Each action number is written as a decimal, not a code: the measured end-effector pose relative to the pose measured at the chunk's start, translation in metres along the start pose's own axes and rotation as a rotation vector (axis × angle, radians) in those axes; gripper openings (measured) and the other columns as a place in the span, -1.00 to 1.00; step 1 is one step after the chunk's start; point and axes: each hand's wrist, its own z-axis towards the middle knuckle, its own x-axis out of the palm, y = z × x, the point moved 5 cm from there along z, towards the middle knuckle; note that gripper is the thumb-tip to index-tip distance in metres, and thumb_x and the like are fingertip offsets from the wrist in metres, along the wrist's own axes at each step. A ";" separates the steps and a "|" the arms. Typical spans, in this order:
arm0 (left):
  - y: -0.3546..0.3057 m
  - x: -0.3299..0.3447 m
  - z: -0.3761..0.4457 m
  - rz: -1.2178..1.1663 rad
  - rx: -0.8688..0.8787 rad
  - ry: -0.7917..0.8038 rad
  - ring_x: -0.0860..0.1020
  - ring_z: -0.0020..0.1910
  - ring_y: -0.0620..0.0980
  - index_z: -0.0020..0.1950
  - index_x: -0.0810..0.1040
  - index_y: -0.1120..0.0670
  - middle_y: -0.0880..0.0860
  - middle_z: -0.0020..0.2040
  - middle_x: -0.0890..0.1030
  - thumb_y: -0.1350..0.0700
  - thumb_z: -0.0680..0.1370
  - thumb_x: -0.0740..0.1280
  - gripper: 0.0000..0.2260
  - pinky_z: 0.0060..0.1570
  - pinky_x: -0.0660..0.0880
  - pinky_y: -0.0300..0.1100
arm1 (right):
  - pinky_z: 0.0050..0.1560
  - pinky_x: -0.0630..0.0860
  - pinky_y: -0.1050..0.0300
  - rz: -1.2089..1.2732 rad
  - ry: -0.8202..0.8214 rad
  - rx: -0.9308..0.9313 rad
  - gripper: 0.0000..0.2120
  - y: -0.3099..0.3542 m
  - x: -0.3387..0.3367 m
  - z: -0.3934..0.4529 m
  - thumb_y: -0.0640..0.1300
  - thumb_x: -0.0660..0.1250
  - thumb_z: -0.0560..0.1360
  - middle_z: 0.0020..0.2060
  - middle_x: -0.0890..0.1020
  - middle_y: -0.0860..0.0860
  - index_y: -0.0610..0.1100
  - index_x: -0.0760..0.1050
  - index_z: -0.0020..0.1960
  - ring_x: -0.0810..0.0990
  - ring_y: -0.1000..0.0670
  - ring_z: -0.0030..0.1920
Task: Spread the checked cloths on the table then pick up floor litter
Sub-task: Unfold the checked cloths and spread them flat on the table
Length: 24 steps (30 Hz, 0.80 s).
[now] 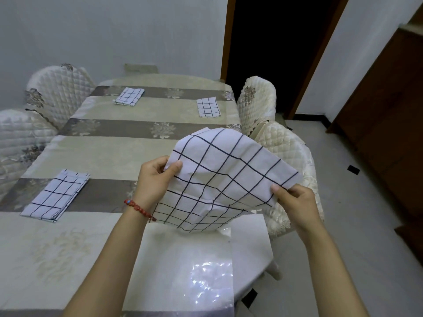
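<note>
Both hands hold one checked cloth (224, 179) above the worktop (109, 145). Left hand (153, 179) pinches its left corner, right hand (295, 200) pinches the right edge

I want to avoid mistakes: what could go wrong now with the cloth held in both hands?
The cloth is pinched only at two edges by the left hand and right hand, partly beyond the table edge, so it may land hanging off. Dark litter on the floor is small and could be overlooked.
</note>
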 end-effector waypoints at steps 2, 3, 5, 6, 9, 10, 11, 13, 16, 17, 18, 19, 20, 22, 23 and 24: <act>0.005 -0.002 -0.001 -0.006 -0.034 -0.080 0.46 -0.41 -0.22 -0.30 0.54 0.17 0.01 -0.35 0.54 0.19 0.49 0.34 -0.83 -0.31 0.43 -0.34 | -0.40 0.53 0.36 0.043 -0.019 -0.011 -0.74 0.006 0.009 0.002 -0.33 0.35 0.43 -0.46 0.67 0.11 -0.07 0.62 -0.37 0.64 0.19 -0.39; 0.008 -0.003 -0.002 -0.022 -0.064 -0.145 0.50 -0.38 -0.26 -0.25 0.57 0.12 -0.03 -0.32 0.58 0.21 0.48 0.34 -0.89 -0.23 0.46 -0.35 | -0.42 0.52 0.36 0.045 -0.029 -0.024 -0.74 0.009 0.012 0.003 -0.33 0.35 0.43 -0.48 0.66 0.11 -0.06 0.63 -0.36 0.62 0.20 -0.42; 0.012 -0.007 -0.007 0.024 -0.112 -0.297 0.54 -0.15 -0.20 0.03 0.54 0.12 0.01 -0.08 0.59 0.22 0.47 0.37 -0.85 -0.02 0.45 -0.25 | -0.39 0.52 0.37 0.027 -0.029 -0.050 -0.87 0.013 0.021 0.006 -0.31 0.37 0.42 -0.47 0.66 0.14 -0.12 0.64 -0.21 0.59 0.22 -0.41; 0.012 -0.006 -0.010 0.078 -0.118 -0.341 0.51 -0.04 -0.12 0.14 0.49 0.13 0.03 0.01 0.54 0.21 0.46 0.38 -0.73 0.05 0.42 -0.20 | -0.38 0.52 0.38 0.014 -0.031 -0.061 -0.93 0.015 0.024 0.007 -0.30 0.38 0.41 -0.47 0.65 0.16 -0.19 0.63 -0.15 0.58 0.23 -0.41; -0.002 0.013 -0.029 0.117 -0.031 -0.296 0.52 -0.03 -0.05 0.06 0.51 0.08 0.04 0.00 0.56 0.21 0.45 0.39 -0.79 0.01 0.45 -0.19 | -0.45 0.44 0.38 -0.016 -0.022 -0.087 -0.96 0.021 0.038 0.009 -0.29 0.42 0.38 -0.56 0.59 0.13 -0.20 0.64 -0.20 0.48 0.23 -0.51; -0.009 0.025 -0.037 0.114 -0.002 -0.229 0.55 -0.09 -0.10 -0.03 0.54 0.04 0.01 -0.05 0.60 0.19 0.45 0.39 -0.86 -0.05 0.47 -0.27 | -0.41 0.42 0.33 -0.018 -0.008 -0.087 -0.96 0.022 0.043 0.009 -0.28 0.43 0.37 -0.56 0.59 0.04 -0.21 0.64 -0.25 0.46 0.18 -0.49; -0.015 0.036 -0.044 0.106 0.017 -0.154 0.56 -0.14 -0.19 -0.12 0.56 -0.02 -0.03 -0.11 0.62 0.17 0.45 0.40 -0.90 -0.11 0.47 -0.36 | -0.33 0.44 0.23 -0.019 0.008 -0.093 -0.92 0.025 0.049 0.008 -0.27 0.45 0.36 -0.49 0.62 -0.16 -0.31 0.61 -0.26 0.47 0.09 -0.42; -0.029 0.056 -0.055 0.077 0.050 -0.030 0.56 -0.19 -0.31 -0.17 0.57 -0.10 -0.11 -0.15 0.63 0.12 0.44 0.41 -0.90 -0.20 0.46 -0.50 | -0.19 0.41 0.01 -0.022 0.050 -0.121 -0.66 0.032 0.060 0.005 -0.25 0.47 0.34 -0.28 0.52 -0.51 -0.54 0.46 -0.18 0.44 -0.04 -0.27; -0.043 0.075 -0.062 0.004 0.058 0.103 0.59 -0.14 -0.25 -0.14 0.58 -0.14 -0.12 -0.14 0.65 0.12 0.43 0.40 -0.87 -0.13 0.52 -0.43 | -0.25 0.34 0.04 -0.038 0.095 -0.147 -0.64 0.039 0.073 0.003 -0.27 0.47 0.32 -0.43 0.42 -0.37 -0.54 0.38 -0.27 0.37 -0.05 -0.30; -0.044 0.078 -0.062 -0.038 0.041 0.129 0.60 -0.13 -0.21 -0.14 0.58 -0.13 -0.13 -0.16 0.65 0.14 0.44 0.40 -0.86 -0.11 0.56 -0.35 | -0.29 0.31 0.07 -0.036 0.108 -0.143 -0.66 0.041 0.077 0.003 -0.30 0.46 0.33 -0.44 0.37 -0.28 -0.52 0.36 -0.31 0.34 -0.04 -0.32; -0.044 0.080 -0.063 -0.100 0.011 0.148 0.62 -0.14 -0.19 -0.16 0.59 -0.12 -0.13 -0.20 0.67 0.17 0.44 0.39 -0.84 -0.12 0.59 -0.29 | -0.30 0.29 0.08 -0.025 0.125 -0.135 -0.69 0.041 0.080 0.003 -0.33 0.45 0.33 -0.42 0.36 -0.22 -0.49 0.36 -0.34 0.33 -0.05 -0.32; -0.044 0.081 -0.063 -0.157 -0.017 0.160 0.63 -0.17 -0.20 -0.19 0.60 -0.10 -0.13 -0.25 0.68 0.20 0.44 0.39 -0.83 -0.17 0.60 -0.27 | -0.30 0.29 0.07 -0.023 0.143 -0.128 -0.73 0.041 0.082 0.002 -0.36 0.43 0.35 -0.41 0.37 -0.19 -0.46 0.36 -0.35 0.33 -0.06 -0.32; -0.042 0.080 -0.062 -0.200 -0.043 0.168 0.64 -0.21 -0.21 -0.21 0.62 -0.08 -0.14 -0.28 0.68 0.23 0.43 0.39 -0.81 -0.23 0.60 -0.30 | -0.31 0.29 0.08 -0.034 0.153 -0.124 -0.75 0.041 0.084 0.002 -0.36 0.42 0.35 -0.40 0.37 -0.17 -0.42 0.37 -0.36 0.33 -0.06 -0.33; -0.037 0.078 -0.061 -0.234 -0.077 0.174 0.64 -0.27 -0.22 -0.25 0.64 -0.04 -0.14 -0.33 0.69 0.28 0.42 0.40 -0.79 -0.29 0.55 -0.37 | -0.36 0.29 0.14 -0.051 0.146 -0.118 -0.77 0.041 0.086 0.000 -0.31 0.44 0.35 -0.43 0.38 -0.15 -0.36 0.41 -0.36 0.32 -0.02 -0.38; -0.034 0.076 -0.061 -0.240 -0.092 0.175 0.64 -0.30 -0.22 -0.28 0.64 -0.02 -0.12 -0.35 0.68 0.30 0.41 0.40 -0.79 -0.30 0.54 -0.38 | -0.38 0.32 0.19 -0.042 0.139 -0.112 -0.77 0.040 0.085 -0.002 -0.28 0.44 0.35 -0.46 0.41 -0.14 -0.36 0.44 -0.35 0.36 0.01 -0.41; -0.032 0.075 -0.060 -0.250 -0.111 0.173 0.63 -0.32 -0.21 -0.30 0.64 0.01 -0.10 -0.37 0.68 0.30 0.41 0.40 -0.80 -0.31 0.53 -0.39 | -0.41 0.36 0.26 -0.030 0.134 -0.109 -0.79 0.039 0.085 -0.004 -0.26 0.44 0.36 -0.50 0.47 -0.09 -0.32 0.47 -0.36 0.41 0.07 -0.45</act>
